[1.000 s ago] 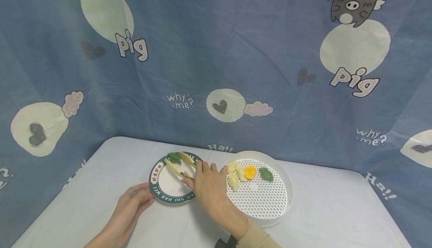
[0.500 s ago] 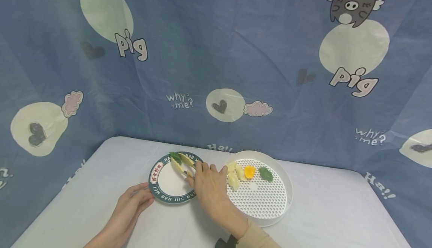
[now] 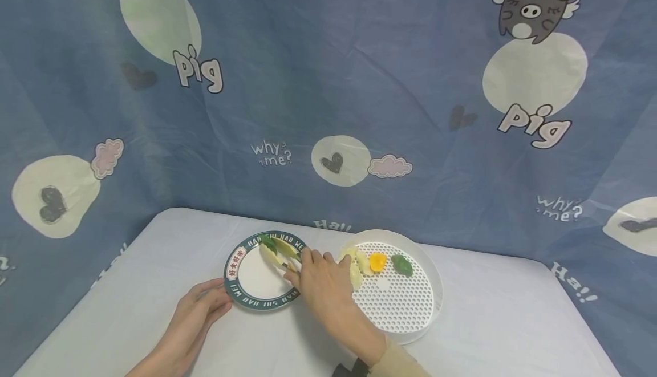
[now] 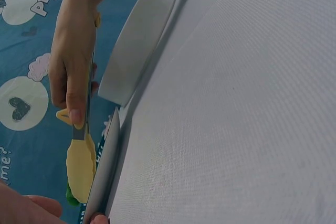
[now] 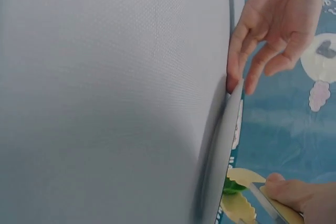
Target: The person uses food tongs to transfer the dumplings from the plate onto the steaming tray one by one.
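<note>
My left hand (image 3: 200, 308) pinches the left rim of a round white plate (image 3: 264, 304) with a dark green lettered border. My right hand (image 3: 328, 294) grips metal tongs with yellow scalloped heads (image 3: 270, 257), reaching over the plate from the right. Between the tong heads, at the plate's far side, is a green leafy piece (image 3: 267, 241). The left wrist view shows one yellow tong head (image 4: 80, 169) above the plate, which is seen edge-on. In the right wrist view, the green piece (image 5: 233, 186) shows between both heads. My right hand hides the plate's right edge.
A round white perforated tray (image 3: 438, 286) with a raised wall stands right of the plate. On it lie several pale yellow pieces (image 3: 356, 274), an orange piece (image 3: 377, 262) and another green piece (image 3: 402, 265). A blue printed curtain (image 3: 431, 194) hangs behind the white table (image 3: 503, 308).
The tongs have closed around the green leafy piece, then shifted slightly toward the plate's middle with it. My left hand has stayed at the rim. The head view has shifted a little.
</note>
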{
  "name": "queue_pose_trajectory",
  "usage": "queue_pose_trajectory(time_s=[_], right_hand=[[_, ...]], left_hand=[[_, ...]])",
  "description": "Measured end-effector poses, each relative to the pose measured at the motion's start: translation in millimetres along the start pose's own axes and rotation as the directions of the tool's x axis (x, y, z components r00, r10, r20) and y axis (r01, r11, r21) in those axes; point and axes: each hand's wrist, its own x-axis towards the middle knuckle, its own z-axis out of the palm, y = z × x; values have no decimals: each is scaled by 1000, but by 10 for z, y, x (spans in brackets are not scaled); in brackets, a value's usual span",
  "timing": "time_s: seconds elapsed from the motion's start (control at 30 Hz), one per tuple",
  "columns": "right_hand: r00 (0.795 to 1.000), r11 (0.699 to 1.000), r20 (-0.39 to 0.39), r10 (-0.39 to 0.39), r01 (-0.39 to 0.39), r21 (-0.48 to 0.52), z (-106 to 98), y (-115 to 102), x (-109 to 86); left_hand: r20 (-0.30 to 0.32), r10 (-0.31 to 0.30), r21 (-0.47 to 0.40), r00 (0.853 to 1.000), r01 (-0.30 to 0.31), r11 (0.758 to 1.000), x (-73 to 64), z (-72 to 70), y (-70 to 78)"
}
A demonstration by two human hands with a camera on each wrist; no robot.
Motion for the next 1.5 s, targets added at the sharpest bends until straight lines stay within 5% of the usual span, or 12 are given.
queue_pose_trajectory(time_s=[0.37,0.73,1.33,1.5], right_hand=[[1000,1000,8,-6,6,-13,-145,184,-150],[991,997,-136,-12,2,-77,-306,444,-337],[986,994,-140,90,-98,-51,-476,843,-663],[988,988,-61,142,-145,-54,-529,963,-770]], left_hand=[[6,15,12,1000,-15,1000,-9,20,-9],[12,17,24,1000,-17,1000,-7,11,17],[10,21,44,1000,-21,999,-9,-3,7],[9,21,34,1000,-22,999,-7,-5,3]])
